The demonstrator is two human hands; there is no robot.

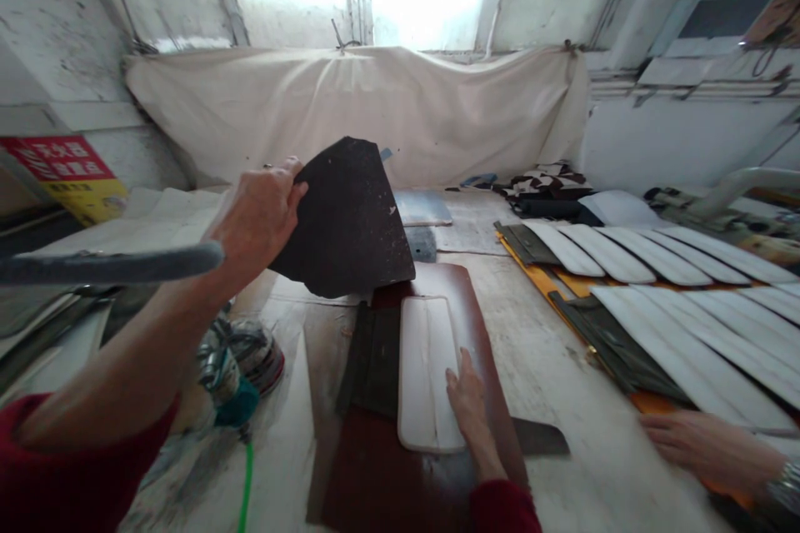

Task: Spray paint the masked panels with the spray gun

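Note:
My left hand (pixel 268 208) grips a stiff black sheet (pixel 350 225) by its left edge and holds it raised and tilted above the far end of a reddish-brown board (pixel 393 483). On the board lies a white rounded panel (pixel 428 375) with a crease down its middle. A dark olive fabric piece (pixel 378 358) sits under or against its left side. My right hand (pixel 468 404) rests with outstretched fingers on the panel's right edge. Another flat dark piece (pixel 541 437) sticks out from the board's right side.
A power tool with a green hose (pixel 241 383) stands on the left. At right, white strips (pixel 693 350) lie in rows over orange boards (pixel 531 266). Another person's hand (pixel 712 441) with a watch is there. A grey bar (pixel 112 262) juts in from the left.

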